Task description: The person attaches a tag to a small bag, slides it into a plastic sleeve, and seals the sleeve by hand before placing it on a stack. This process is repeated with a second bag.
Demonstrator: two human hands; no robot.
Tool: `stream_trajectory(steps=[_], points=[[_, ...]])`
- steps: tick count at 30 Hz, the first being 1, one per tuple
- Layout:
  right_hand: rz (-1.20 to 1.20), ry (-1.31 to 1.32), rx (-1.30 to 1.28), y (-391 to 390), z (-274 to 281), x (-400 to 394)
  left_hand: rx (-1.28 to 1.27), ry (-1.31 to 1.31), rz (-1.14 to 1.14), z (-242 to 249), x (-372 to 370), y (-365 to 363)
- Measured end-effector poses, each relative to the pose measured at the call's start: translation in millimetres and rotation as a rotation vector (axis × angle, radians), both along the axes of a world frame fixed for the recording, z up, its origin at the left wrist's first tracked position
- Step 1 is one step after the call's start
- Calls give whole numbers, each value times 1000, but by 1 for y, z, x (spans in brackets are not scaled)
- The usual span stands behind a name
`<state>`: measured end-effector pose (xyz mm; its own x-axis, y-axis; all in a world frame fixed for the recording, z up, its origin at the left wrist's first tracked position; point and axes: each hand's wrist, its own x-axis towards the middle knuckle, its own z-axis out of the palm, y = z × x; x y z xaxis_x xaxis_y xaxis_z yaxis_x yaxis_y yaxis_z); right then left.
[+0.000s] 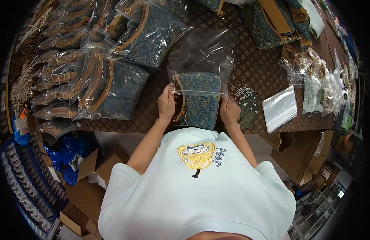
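Note:
A blue patterned handbag (200, 106) with a tan handle lies on the table in front of me, close to the edge. Its far part is inside a clear plastic bag (201, 50), whose mouth crosses over the handbag's middle. My left hand (166, 104) pinches the left side of the plastic mouth, beside the tan handle. On the other side, my right hand (229, 110) is closed on the right edge of the plastic, next to the handbag. The fingertips of the right hand are partly hidden.
Several wrapped handbags (127, 86) are piled at left. To the right lie a stack of clear plastic sleeves (279, 108), white strings with tags (245, 94) and coiled tan straps (289, 54). Unwrapped handbags (269, 26) stand at the back right. Cardboard boxes (87, 196) sit below the table.

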<state>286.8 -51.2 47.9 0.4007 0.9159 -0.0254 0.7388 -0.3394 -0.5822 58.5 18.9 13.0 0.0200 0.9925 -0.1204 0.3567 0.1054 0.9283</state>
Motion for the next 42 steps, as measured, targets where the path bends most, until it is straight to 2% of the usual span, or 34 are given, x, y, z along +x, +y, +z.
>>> stream_trajectory(steps=[1, 3, 4, 6, 8, 10, 13, 14, 16, 17, 19, 20, 23, 26, 27, 29, 30, 31, 33, 34, 36, 37, 39, 40, 41, 42], points=[[-9, -33, 38, 2, 2, 0, -3, 3, 5, 5, 0, 2], [-28, -16, 64, 3, 2, 2, -260, -20, -28, 22, 3, 7], [-28, -20, 69, 7, 1, 4, -260, -16, -62, 11, 0, 10], [-38, -32, -147, 8, -3, 7, -277, 6, -37, 6, 1, 11], [-30, 6, -110, -5, -12, 9, -298, 30, -6, 4, -1, 9], [18, 63, -89, -36, -16, 8, -141, 291, -248, 7, -17, -8], [82, 184, -218, -86, -13, 6, -283, 434, -396, 19, -41, -48], [28, 323, -365, -95, -10, 3, -292, 434, -401, 17, -40, -50], [-38, 481, -295, -91, -6, -11, -335, 283, -333, 22, -32, -52], [-33, 443, -368, -83, -8, -13, -335, 209, -314, 19, -26, -46], [-29, 453, -339, -60, -13, -9, -351, 197, -319, 24, -15, -14], [-14, 465, -326, -50, -15, -6, -278, 197, -310, 44, -10, 4], [-119, 613, -224, -21, -16, -4, -340, -169, -292, 24, -27, 27], [-102, 538, -308, -26, -9, -7, -197, 168, -281, 36, -36, -2], [-102, 540, -314, -31, -5, -11, -204, 170, -281, 46, -38, -7], [-23, 642, -569, -40, 7, -19, -376, 501, -433, 60, -41, -15], [85, 607, -648, -42, 10, -23, -461, 434, -417, 56, -42, -17], [174, 549, -620, -42, 16, -31, -467, 427, -416, 49, -43, -18], [343, 512, -573, -39, 31, -46, -681, -289, -189, 39, -45, -26], [350, 510, -581, -37, 37, -50, -778, -459, -72, 69, -34, -22], [339, 821, -691, -32, 44, -56, -834, -544, -17, 65, -20, -26], [249, 944, -677, -33, 40, -59, -889, -626, 24, 63, -15, -27], [115, 981, -567, -33, 29, -59, -896, -601, 52, 60, -5, -32], [9, 1056, -573, -33, 32, -55, -905, -569, 59, 57, -1, -35], [26, 991, -656, -30, 37, -46, -911, -540, 66, 53, 2, -35], [43, 924, -742, -30, 41, -35, -533, -122, -20, 34, -3, -42]])
